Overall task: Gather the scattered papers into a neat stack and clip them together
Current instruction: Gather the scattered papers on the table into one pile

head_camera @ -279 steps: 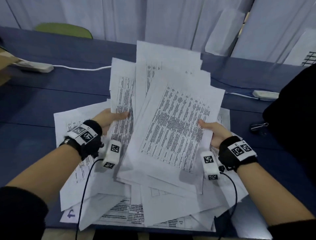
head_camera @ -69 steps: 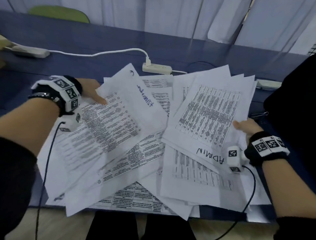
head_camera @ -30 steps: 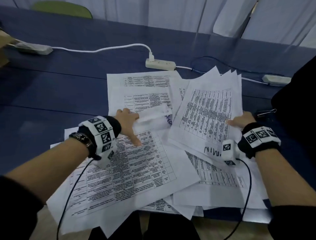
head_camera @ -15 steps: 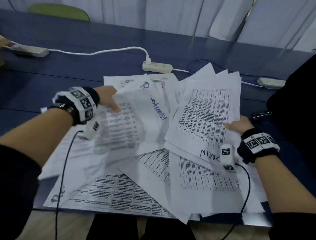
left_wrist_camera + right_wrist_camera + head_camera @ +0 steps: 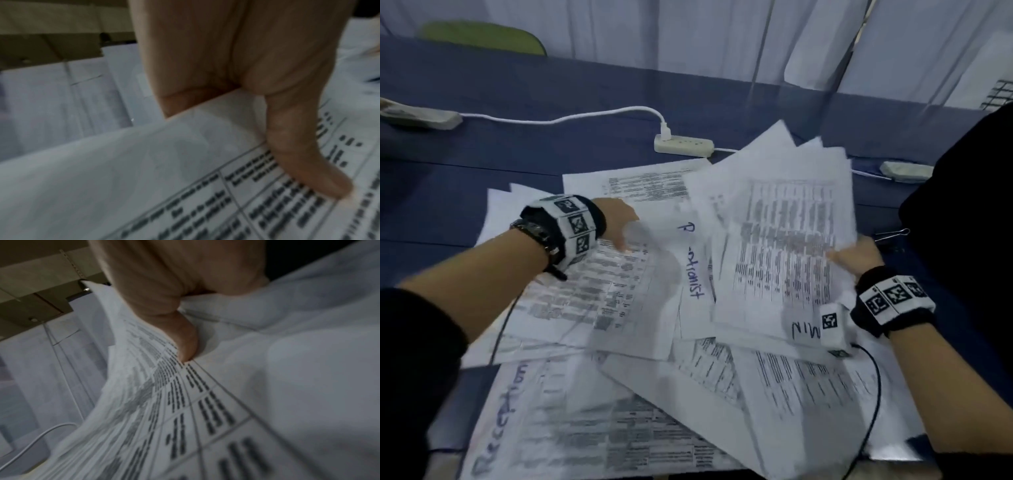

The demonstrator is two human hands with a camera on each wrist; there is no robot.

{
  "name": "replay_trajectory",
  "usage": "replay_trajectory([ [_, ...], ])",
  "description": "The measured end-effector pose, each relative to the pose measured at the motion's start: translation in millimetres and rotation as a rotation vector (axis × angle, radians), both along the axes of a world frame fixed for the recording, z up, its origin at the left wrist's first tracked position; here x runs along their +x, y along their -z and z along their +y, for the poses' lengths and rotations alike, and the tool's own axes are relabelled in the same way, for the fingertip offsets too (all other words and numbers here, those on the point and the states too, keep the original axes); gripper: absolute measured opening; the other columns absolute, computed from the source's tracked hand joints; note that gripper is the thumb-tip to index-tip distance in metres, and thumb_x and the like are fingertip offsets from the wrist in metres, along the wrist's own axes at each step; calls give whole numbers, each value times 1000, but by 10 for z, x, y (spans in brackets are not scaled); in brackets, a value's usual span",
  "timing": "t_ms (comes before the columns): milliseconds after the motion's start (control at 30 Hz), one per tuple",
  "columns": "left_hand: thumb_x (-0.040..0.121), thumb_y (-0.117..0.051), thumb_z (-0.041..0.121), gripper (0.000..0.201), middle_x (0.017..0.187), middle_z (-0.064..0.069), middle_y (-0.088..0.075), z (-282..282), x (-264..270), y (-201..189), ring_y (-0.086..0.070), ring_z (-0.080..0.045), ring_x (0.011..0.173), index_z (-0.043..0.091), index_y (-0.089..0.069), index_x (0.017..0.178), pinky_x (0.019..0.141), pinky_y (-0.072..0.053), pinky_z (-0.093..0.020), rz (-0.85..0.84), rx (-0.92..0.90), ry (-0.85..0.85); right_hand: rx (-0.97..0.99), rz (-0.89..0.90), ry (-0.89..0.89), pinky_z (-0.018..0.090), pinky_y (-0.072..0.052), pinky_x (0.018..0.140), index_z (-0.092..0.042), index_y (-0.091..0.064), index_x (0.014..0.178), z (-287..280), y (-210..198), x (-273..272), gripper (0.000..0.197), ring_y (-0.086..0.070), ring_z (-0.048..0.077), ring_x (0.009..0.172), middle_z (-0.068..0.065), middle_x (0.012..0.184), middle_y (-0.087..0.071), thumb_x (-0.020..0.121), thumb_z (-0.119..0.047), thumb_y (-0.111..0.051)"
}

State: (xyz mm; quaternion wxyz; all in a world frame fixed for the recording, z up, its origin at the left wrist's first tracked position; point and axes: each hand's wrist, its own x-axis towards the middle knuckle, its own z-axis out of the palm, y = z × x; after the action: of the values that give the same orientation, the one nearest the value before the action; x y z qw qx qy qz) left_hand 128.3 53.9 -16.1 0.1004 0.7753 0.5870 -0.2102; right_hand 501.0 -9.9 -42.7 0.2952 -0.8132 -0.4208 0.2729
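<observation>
Printed papers lie scattered, overlapping, on near part of blue table. Right hand grips fanned bundle at its right edge, thumb on top. Left hand pinches one printed sheet, left of bundle. Binder clip lies on table just right of right hand.
</observation>
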Motion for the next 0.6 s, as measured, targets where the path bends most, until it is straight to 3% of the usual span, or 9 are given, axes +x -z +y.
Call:
replay_trajectory([
  [133,78,-70,34,57,128,-8,-56,-41,-123,28,-52,-24,112,7,-53,124,94,-40,-31,6,-34,-45,-23,-33,31,28,-40,82,4,-54,121,11,16,68,38,-56,31,108,16,115,-60,83,2,-55],
  [200,73,-74,40,73,138,-12,-49,-5,-176,14,-47,-26,121,4,-47,130,101,-35,-31,-105,-79,-151,-42,-29,27,27,-39,82,3,-53,122,13,7,19,39,-55,33,114,20,120,-60,84,3,-54],
  [300,63,-77,51,94,147,-11,-41,87,-171,24,-39,-28,134,8,-41,138,113,-29,-41,-229,-82,-222,-57,-21,23,37,-45,97,1,-54,122,33,1,-55,40,-55,36,115,22,124,-59,83,3,-53],
  [400,72,-72,47,90,151,-11,-33,167,-91,94,-32,-29,139,8,-32,143,116,-26,-43,-261,-36,-269,-69,-33,27,42,-44,102,-2,-53,125,35,-2,-83,43,-55,36,115,21,124,-59,83,4,-51],
  [600,77,-71,37,73,138,-18,-48,159,100,179,-47,-32,123,1,-41,134,105,-36,-40,-335,-68,-225,-91,-90,39,43,-44,102,-3,-51,126,41,-7,-117,41,-54,38,116,21,125,-58,85,2,-49],
])
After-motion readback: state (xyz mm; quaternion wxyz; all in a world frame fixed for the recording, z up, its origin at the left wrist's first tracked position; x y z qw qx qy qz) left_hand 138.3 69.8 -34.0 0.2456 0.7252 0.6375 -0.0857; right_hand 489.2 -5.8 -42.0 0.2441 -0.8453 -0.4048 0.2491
